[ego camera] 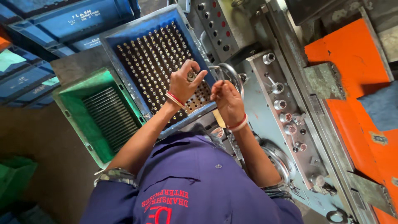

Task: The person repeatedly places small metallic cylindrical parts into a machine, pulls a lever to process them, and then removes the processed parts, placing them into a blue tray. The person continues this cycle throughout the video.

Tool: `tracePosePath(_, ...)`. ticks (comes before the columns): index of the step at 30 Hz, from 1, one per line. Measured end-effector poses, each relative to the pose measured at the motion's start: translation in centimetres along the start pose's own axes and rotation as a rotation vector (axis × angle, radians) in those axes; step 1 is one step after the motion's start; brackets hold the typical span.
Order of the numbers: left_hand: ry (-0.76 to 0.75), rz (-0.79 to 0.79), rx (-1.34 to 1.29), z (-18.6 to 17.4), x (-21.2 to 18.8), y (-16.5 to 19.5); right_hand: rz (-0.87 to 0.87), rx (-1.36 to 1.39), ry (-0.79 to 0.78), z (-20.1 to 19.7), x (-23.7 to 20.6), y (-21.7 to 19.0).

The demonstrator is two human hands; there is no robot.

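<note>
My left hand [183, 85] is raised over a blue tray [124, 45] and pinches a small round metal part [191, 76] between thumb and fingers. The tray holds a dark perforated plate [153, 54] with several small metal pieces standing in rows of holes. My right hand [227, 103] is just to the right of the left, fingers curled inward, its back towards me. Nothing shows in its grip. Both wrists wear red and white bangles. A grey machine panel [286, 116] lies right of the hands.
A green crate [70, 103] with a ribbed dark insert sits left of the blue tray. Stacked blue crates [62, 20] fill the upper left. The panel carries knobs and buttons, with a metal ring handle [232, 72] near my right hand. An orange machine surface [356, 83] is at the right.
</note>
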State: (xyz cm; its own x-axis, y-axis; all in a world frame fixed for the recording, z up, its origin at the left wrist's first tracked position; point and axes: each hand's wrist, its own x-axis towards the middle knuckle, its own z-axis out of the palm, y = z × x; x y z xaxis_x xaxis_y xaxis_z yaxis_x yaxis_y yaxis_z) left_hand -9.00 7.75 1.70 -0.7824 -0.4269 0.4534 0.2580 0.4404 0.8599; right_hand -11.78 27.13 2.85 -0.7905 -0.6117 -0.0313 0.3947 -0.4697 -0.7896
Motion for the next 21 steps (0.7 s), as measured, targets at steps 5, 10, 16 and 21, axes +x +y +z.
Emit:
tracePosePath(5,-0.084,-0.080,0.036,-0.6,-0.1,0.2,0.009,-0.266,-0.022,-0.4,0.6,-0.7)
tracePosePath(10,-0.124,-0.115,0.006,-0.8,-0.9,-0.7,0.125,-0.451,0.020,-1.6,1.8,-1.2)
tracePosePath(16,-0.248,-0.289,-0.099,-0.8,-0.8,-1.9,0.046,-1.155,0.056,-1.2,1.1,-2.5)
tracePosePath(21,-0.547,-0.889,-0.538,-1.0,-0.1,-2.3,-0.225,-1.339,-0.234,1.0,-0.9,-4.0)
